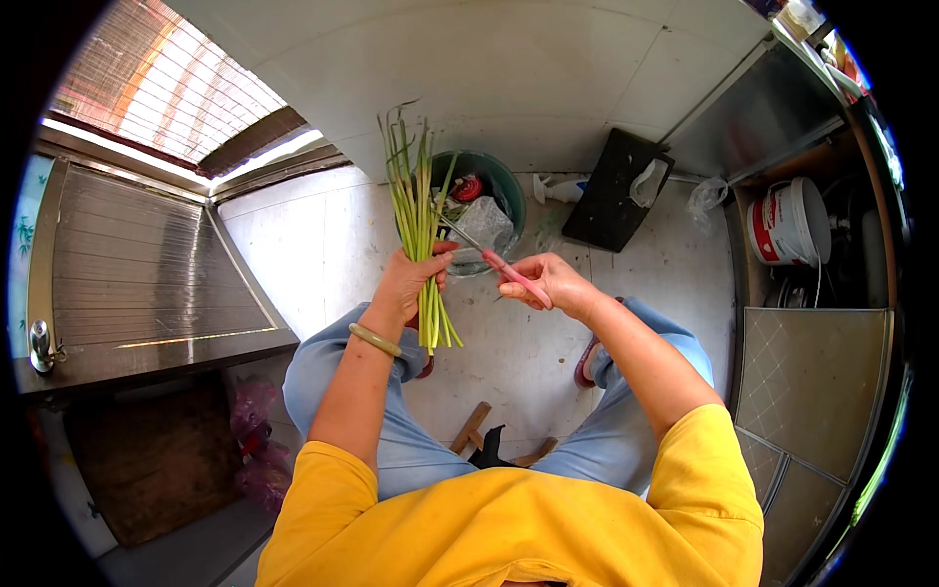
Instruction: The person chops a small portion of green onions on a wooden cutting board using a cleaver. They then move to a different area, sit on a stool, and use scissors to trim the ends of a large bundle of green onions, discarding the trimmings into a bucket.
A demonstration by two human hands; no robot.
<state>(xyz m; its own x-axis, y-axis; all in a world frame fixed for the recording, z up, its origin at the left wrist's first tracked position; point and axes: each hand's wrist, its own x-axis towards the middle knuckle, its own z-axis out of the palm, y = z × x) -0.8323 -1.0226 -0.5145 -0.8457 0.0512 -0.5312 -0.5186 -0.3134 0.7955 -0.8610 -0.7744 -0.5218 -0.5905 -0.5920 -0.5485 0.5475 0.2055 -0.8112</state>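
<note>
My left hand (417,282) is closed around a bunch of long green stalks (416,213), which stands roughly upright with thin, partly brownish tips at the top and pale ends below the fist. Pink-handled scissors (517,277) are in my right hand (546,285), their blades pointing up and left to the stalks' right side. Whether the blades touch a stalk cannot be told. Behind the bunch is a round green bin (515,192) that holds a clear plastic bag (484,224) and a red item (466,188).
A black board (605,202) and a white bottle (563,191) lie right of the bin, near a crumpled plastic bag (708,199). A white-and-red bucket (788,222) sits in the open cabinet at right. At left is a door (154,257); wooden stool legs (471,428) show between my knees.
</note>
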